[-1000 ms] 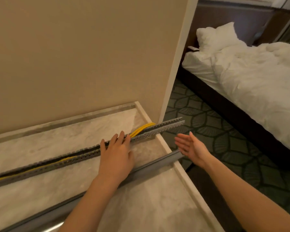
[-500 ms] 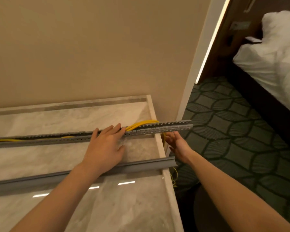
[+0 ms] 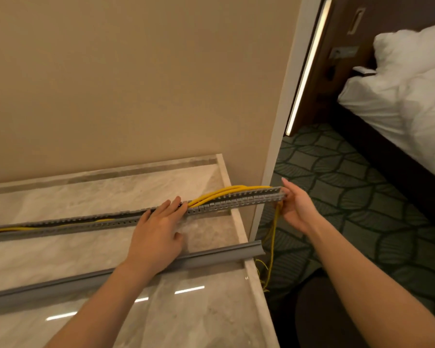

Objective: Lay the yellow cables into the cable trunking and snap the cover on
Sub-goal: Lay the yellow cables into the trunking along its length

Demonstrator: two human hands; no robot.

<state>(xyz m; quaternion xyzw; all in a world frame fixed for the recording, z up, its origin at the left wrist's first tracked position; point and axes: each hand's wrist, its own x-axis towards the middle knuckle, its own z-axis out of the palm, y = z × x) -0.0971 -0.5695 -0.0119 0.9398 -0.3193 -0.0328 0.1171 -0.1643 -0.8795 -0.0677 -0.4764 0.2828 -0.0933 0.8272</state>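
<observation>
Partly laid: yellow cables [image 3: 221, 191] in trunking [image 3: 236, 200], cover [image 3: 211, 256] off

Trunking lies lengthwise on the marble worktop [image 3: 86, 192], its right end overhanging the edge. Cables sit in the channel at far left, bulge above the slotted wall near the right end, then hang down past the worktop edge. Left hand [image 3: 158, 237] flat, fingers straight, pressing the trunking. Right hand [image 3: 295, 207] at the overhanging end, fingers curled; whether they grip cable or trunking, cannot tell. Cover lies loose, nearer the viewer. Bed [image 3: 412, 96] beyond.
</observation>
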